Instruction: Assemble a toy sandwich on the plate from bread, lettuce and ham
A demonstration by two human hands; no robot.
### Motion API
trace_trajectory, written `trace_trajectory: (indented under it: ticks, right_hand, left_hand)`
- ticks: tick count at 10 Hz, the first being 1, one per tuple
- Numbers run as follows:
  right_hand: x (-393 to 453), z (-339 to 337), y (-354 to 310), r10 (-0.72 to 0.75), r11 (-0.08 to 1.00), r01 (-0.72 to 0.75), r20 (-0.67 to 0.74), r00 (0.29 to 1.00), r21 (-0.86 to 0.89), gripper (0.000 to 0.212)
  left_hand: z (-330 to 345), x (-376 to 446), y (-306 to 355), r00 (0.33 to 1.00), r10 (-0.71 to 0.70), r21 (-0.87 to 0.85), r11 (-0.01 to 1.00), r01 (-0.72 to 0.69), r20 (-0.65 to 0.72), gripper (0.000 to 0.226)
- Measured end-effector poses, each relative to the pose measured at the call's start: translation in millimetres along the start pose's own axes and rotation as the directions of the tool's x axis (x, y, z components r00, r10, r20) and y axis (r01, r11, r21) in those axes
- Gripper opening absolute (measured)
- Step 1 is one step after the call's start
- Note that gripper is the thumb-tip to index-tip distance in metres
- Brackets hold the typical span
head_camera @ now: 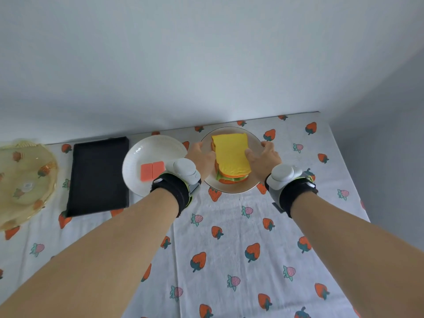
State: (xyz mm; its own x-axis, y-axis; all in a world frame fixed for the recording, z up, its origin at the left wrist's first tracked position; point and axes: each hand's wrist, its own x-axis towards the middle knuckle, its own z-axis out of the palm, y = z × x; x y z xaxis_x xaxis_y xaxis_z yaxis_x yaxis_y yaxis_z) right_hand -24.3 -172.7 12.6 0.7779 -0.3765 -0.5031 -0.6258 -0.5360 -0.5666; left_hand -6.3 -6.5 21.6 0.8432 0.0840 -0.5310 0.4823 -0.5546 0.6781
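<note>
A pale grey wall stood behind the tabletop (229,226), which was covered by a strawberry-print cloth. Toward the far right sat the plate (231,188) holding the stacked sandwich (230,157): yellow bread on top, with green lettuce (221,176) and orange-red layers showing at its near edge. The left hand (203,158) lay against the sandwich's left side with its fingers at the plate's rim; the right hand (263,157) rested its thumb on the top slice, fingers curled over the right rim. Neither grip looked clenched; both seemed to rest lightly, steadying the stack. The pieces looked light, soft and foam-like, likely to slide over one another, so holding the stack by its opposite sides seemed wisest. To the left, a second plate (137,161) carried two pink slices (152,171), beside a black tray (98,175) and a yellow dish (25,180).
</note>
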Motion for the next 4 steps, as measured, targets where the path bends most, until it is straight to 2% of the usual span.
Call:
trace_trajectory:
  ticks: [1, 3, 4]
  right_hand:
    - [5.2, 2.3, -1.9, -0.021, 1.0, 0.021, 0.004, 1.0, 0.018, 0.061]
    - [-1.2, -5.5, -1.6, -0.031, 1.0, 0.031, 0.02, 0.999, 0.0, 0.06]
    - [-17.5, -6.5, -3.9, -0.141, 0.989, 0.138, -0.05, 0.989, -0.06, 0.055]
  left_hand:
    - [1.7, 1.6, -0.9, 1.0, 0.005, 0.036, 0.999, -0.005, -0.003, 0.057]
    - [-9.8, -5.9, -3.4, 0.997, 0.017, 0.11, 0.994, -0.025, 0.077, 0.056]
    - [-20.3, -11.0, -13.7, 0.998, 0.059, 0.121, 0.991, -0.063, 0.031, 0.048]
